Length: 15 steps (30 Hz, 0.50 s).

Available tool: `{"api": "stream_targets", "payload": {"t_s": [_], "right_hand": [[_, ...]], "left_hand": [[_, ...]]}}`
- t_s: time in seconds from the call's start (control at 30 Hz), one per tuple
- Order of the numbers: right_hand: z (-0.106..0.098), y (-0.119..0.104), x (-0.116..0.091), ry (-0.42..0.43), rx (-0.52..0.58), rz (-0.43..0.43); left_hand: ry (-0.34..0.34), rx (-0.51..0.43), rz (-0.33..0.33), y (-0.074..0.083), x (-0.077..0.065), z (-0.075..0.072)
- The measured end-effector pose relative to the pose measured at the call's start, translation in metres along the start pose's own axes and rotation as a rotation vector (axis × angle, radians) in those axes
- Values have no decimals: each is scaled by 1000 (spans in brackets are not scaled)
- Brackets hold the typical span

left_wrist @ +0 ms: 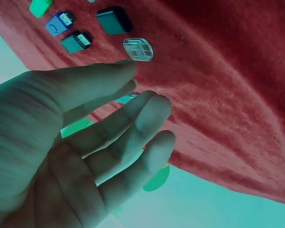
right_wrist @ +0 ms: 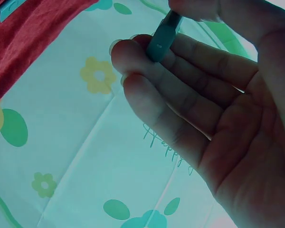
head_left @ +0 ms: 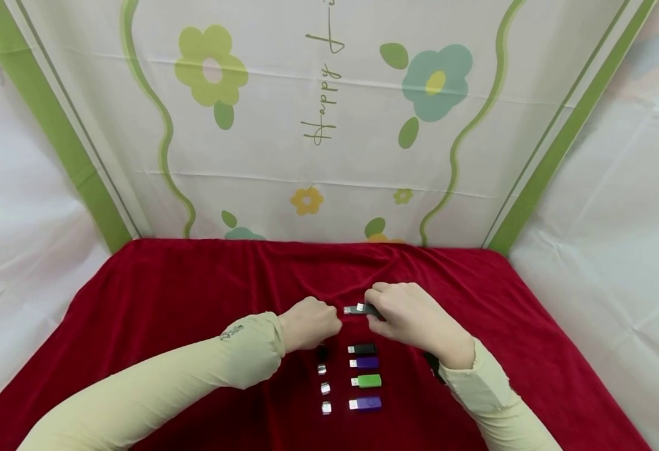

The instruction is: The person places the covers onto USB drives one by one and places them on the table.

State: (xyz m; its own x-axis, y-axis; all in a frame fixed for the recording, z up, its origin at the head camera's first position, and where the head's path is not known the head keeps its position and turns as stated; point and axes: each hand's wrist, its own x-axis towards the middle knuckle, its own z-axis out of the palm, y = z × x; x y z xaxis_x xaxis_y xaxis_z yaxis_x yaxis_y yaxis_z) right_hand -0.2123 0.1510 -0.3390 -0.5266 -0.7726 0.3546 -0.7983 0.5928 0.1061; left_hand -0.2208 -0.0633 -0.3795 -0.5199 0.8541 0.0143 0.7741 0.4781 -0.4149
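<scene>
My right hand (head_left: 408,313) pinches a dark USB flash drive (right_wrist: 162,40) between thumb and fingers, its metal plug (head_left: 360,307) pointing left. Another metal plug (head_left: 347,310) shows just left of that one. My left hand (left_wrist: 109,123) hovers opposite, fingers loosely bent, with nothing visible between thumb and fingertips. A clear cap (left_wrist: 138,49) lies on the red cloth close beyond the left thumb tip, and a black cap (left_wrist: 114,20) sits beside it. From the head view, the left hand covers that clear cap.
On the red cloth (head_left: 222,269), a column of flash drives runs toward me: black (head_left: 366,348), purple (head_left: 368,362), green (head_left: 370,381) and another purple one (head_left: 369,403). Left of them lie clear caps (head_left: 326,389). A flower-printed curtain (head_left: 273,125) stands behind the table.
</scene>
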Motion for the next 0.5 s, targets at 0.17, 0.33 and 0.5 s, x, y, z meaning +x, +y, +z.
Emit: {"api": "stream_targets", "payload": {"t_s": [0.17,0.33,0.5], "right_hand": [[1,0,-1,14,-4,-10],[1,0,0,17,-7,-9],[0,1,0,10,-12,-3]], "left_hand": [[-30,7,16,-1,4,4],[-89,-34,8,-3,8,10],[-100,-52,15,-2,12,10]]}}
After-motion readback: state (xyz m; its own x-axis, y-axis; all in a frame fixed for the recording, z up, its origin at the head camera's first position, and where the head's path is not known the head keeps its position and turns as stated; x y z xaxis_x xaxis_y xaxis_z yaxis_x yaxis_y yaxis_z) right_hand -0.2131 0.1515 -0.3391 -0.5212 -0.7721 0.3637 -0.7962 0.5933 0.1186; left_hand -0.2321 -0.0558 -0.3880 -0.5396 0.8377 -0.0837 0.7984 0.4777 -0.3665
